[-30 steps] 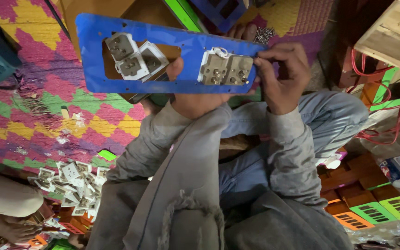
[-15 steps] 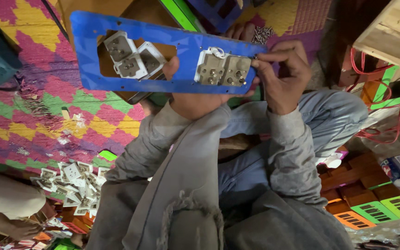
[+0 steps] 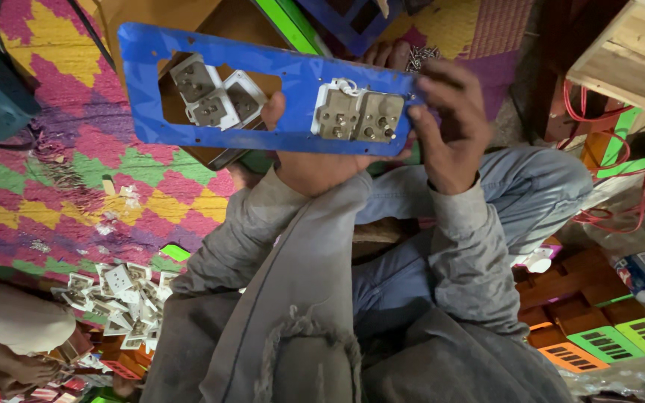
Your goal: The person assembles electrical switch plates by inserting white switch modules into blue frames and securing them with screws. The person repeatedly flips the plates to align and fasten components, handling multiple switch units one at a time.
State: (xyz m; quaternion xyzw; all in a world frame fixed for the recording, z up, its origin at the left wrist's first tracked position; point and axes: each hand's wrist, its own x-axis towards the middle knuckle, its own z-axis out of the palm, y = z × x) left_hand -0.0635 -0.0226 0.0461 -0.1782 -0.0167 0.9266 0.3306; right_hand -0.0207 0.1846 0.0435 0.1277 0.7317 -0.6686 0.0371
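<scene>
A long blue panel [image 3: 285, 89] with rectangular cut-outs was held up flat in front of the person, above the lap and the patterned mat [image 3: 54, 172]. The left hand [image 3: 315, 160] was placed under the panel's lower edge near its middle, with the thumb laid over the front face and the fingers closed on the plate. The right hand [image 3: 449, 127] was set at the panel's right end, its fingers curled together and pinched at the edge, just beside a pair of beige socket modules [image 3: 358, 116] seated in the right-hand cut-out. Whether something small was held between those fingertips could not be told. More white sockets [image 3: 214, 97] were seen through the left-hand cut-out, behind the panel.

The step in hand was judged to be the fixing of the beige modules into the panel. For it to be done well, the panel would best be kept steady by the left hand while pressure was applied squarely at the module's right edge, so that the plate was not bent and the modules sat flush.

Below and left of the panel, a heap of loose white socket parts [image 3: 113, 298] lay on the floor; to its lower right, orange and green slotted boxes [image 3: 599, 343] were stacked.
</scene>
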